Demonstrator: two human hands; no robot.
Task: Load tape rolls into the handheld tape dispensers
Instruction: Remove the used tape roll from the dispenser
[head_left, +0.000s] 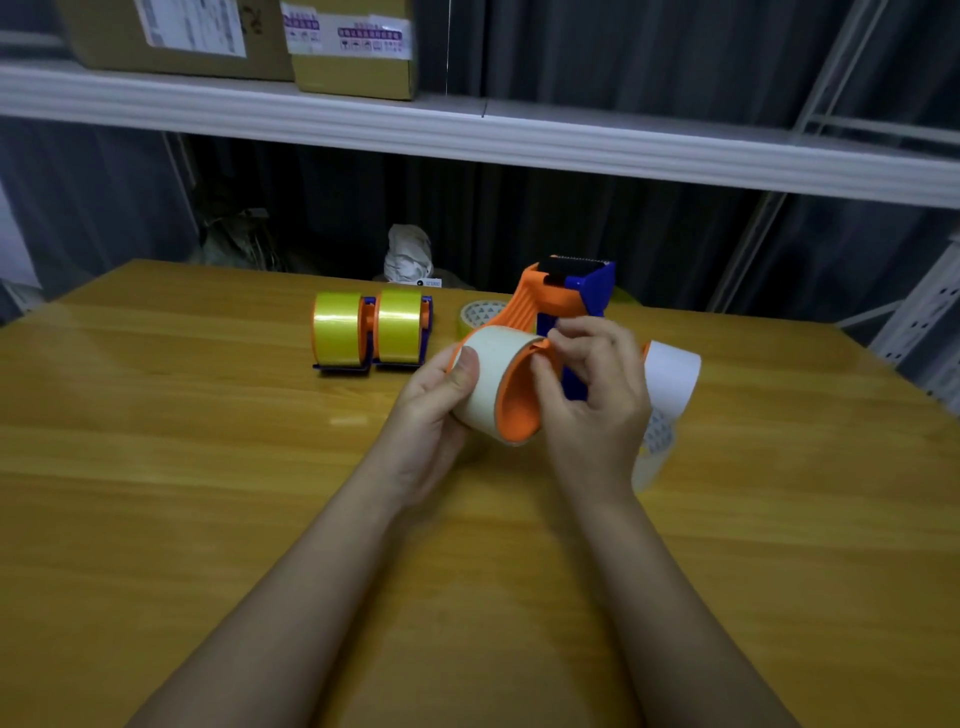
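Gripping white tape roll (493, 374): left hand (434, 410); box labels (348, 31) unreadable

Count, taken outward from the orange and blue dispenser (561, 306) held at mid-table:

Dispensers: three. One held; two loaded ones (337, 335) (400, 330) standing side by side to its left.

Tape rolls: six. Two yellow rolls on the left pair; one white roll (493, 384) on the held unit; one white roll (672, 374) just right of it; one clear roll (652, 452) below that; one printed-core roll (478, 314) behind.

Cardboard boxes: two (171, 36) (353, 52), on the shelf above.

Orange-and-blue dispenser (563, 296), white roll (491, 379), yellow rolls (337, 327).
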